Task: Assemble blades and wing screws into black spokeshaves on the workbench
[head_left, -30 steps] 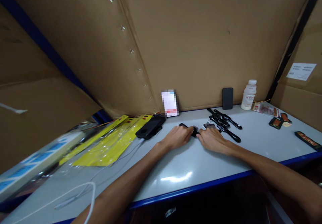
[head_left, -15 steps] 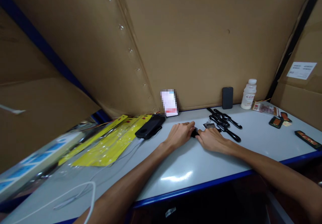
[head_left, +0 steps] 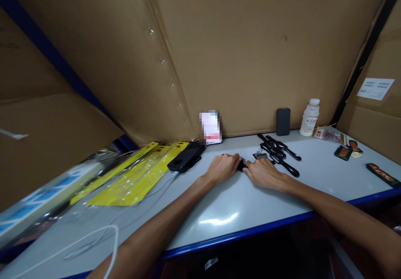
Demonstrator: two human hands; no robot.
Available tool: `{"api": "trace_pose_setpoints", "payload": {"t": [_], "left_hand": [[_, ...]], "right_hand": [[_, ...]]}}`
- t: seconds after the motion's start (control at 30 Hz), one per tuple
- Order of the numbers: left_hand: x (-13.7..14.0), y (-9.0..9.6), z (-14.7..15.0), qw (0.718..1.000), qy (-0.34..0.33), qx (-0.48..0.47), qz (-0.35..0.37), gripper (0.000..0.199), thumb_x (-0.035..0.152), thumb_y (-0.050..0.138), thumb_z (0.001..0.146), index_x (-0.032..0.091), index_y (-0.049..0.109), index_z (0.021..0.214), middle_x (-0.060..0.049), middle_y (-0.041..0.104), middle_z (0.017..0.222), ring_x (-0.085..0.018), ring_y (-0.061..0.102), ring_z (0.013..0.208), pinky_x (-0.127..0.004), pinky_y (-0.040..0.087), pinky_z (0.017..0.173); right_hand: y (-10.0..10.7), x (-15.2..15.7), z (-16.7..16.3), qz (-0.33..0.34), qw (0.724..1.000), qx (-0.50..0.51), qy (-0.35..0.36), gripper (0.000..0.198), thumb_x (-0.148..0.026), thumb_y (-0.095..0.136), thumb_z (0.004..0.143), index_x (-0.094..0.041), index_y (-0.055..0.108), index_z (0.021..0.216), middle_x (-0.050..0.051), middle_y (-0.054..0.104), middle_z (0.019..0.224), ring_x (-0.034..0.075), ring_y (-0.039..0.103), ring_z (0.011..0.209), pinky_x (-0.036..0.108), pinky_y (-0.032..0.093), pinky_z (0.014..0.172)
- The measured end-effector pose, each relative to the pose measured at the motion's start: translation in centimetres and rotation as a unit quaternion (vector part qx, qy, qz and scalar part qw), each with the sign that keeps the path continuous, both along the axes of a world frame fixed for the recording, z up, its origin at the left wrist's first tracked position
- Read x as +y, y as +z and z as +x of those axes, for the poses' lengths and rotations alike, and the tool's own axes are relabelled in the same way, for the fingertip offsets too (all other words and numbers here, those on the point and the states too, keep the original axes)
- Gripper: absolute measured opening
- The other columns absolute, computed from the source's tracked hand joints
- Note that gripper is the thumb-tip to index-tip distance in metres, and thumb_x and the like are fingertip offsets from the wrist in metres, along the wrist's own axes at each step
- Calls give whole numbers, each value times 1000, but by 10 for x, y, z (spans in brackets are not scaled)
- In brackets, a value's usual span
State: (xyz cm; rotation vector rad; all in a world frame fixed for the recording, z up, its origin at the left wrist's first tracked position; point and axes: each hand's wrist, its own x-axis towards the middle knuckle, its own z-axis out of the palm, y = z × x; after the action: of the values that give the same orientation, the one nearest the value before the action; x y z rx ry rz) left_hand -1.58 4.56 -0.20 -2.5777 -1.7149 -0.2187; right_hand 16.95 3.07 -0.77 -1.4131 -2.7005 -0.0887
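My left hand (head_left: 223, 167) and my right hand (head_left: 262, 172) meet near the middle of the table, fingers curled round either side of a black spokeshave (head_left: 241, 163). Only its dark middle shows between them; the handles are covered by my fingers. Just right of my right hand lie several more black spokeshaves (head_left: 277, 148) with curved, glossy handles, piled loosely together. Behind my right fingers, a small flat packet with a grey piece (head_left: 260, 156) rests on the table.
Yellow-backed plastic sleeves (head_left: 134, 178) and a black power bank (head_left: 186, 157) with a white cable lie left. A lit phone (head_left: 210, 128), a dark phone (head_left: 283, 122) and a white-capped bottle (head_left: 310, 118) stand along the cardboard wall. Small dark packets (head_left: 343, 153) lie at right.
My left fingers have curled in slightly, the forefinger no longer reaching over the top of the spokeshave. Both hands stay in nearly the same place.
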Motion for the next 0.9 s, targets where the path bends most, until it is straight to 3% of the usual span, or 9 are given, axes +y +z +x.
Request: {"api": "trace_pose_setpoints", "payload": {"t": [0.27, 0.37, 0.5, 0.63, 0.77, 0.9], "left_hand": [[9, -7, 3, 996, 50, -68, -35, 32, 29, 38, 100, 19, 62, 82, -6, 71, 79, -20, 64, 73, -27, 35, 61], [9, -9, 1, 996, 48, -68, -32, 31, 29, 37, 101, 19, 62, 87, -6, 70, 80, -20, 64, 72, -27, 34, 61], [4, -5, -8, 999, -7, -41, -22, 24, 32, 39, 101, 21, 60, 103, -6, 71, 83, -23, 66, 76, -29, 33, 63], [1, 4, -18, 993, -110, 33, 13, 26, 35, 38, 102, 22, 60, 101, -7, 72, 88, -23, 67, 76, -30, 35, 64], [2, 7, -21, 990, -123, 54, 31, 24, 39, 46, 100, 21, 61, 102, -6, 73, 87, -23, 68, 74, -30, 35, 62], [2, 5, -16, 991, -118, 59, 29, 32, 36, 39, 102, 20, 65, 92, -8, 73, 88, -22, 67, 74, -30, 32, 62]], "right_hand": [[-1, 1, 0, -7, 1000, -1, 1, 43, -35, 34, 104, -10, 67, 114, 20, 73, 97, 31, 69, 88, 38, 41, 74], [2, 1, -1, -13, 1000, -4, 0, 43, -35, 33, 104, -10, 67, 114, 20, 73, 96, 31, 69, 88, 38, 42, 75], [6, -1, 0, -18, 1000, -7, -1, 43, -35, 33, 104, -11, 67, 113, 20, 73, 97, 32, 69, 90, 38, 43, 76], [8, -2, 0, -22, 1000, -12, -2, 43, -36, 33, 104, -12, 66, 115, 20, 72, 100, 32, 69, 93, 38, 43, 77], [6, -1, 1, -23, 1000, -15, -3, 44, -36, 32, 104, -12, 66, 115, 20, 72, 100, 33, 69, 93, 39, 43, 79], [5, 0, 0, -22, 1000, -14, -2, 44, -36, 32, 104, -11, 67, 115, 20, 72, 101, 33, 68, 95, 39, 43, 80]]}}
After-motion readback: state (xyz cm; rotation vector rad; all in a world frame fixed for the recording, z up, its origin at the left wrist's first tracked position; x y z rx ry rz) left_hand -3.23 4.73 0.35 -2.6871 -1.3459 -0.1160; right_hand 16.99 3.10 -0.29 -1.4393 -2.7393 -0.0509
